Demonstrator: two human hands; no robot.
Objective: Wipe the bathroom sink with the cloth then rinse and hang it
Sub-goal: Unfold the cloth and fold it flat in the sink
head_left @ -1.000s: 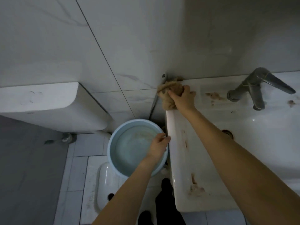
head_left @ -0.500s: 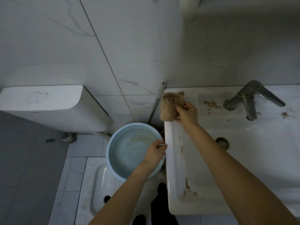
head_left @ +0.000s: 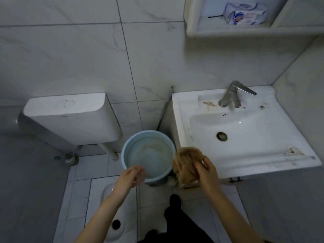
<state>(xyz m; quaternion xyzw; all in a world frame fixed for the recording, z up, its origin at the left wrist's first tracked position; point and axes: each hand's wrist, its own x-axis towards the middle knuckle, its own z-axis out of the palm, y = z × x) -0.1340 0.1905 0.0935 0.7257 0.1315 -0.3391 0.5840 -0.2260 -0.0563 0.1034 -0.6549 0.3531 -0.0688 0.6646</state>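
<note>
Holding a crumpled tan cloth [head_left: 185,165], the right hand [head_left: 207,170] has its grip closed round the bundle, with the fingers curled over its near side. The cloth sits at the front left corner of the white sink [head_left: 254,151]; whether it touches the sink cannot be told. Just left of this grip, close beside the cloth, stands a pale blue bucket [head_left: 126,155] with water in it. The left hand [head_left: 130,175] is at the bucket's near rim, further left of the cloth. It is blurred, so whether its grip is spread or closed on the rim cannot be told. Beyond and right of the right grip is the sink's drain [head_left: 221,136]. Further back are a metal tap [head_left: 231,95] and brown stains [head_left: 208,103] beside it. Far left of both grips, a white toilet cistern [head_left: 70,118] is mounted on the tiled wall.
</note>
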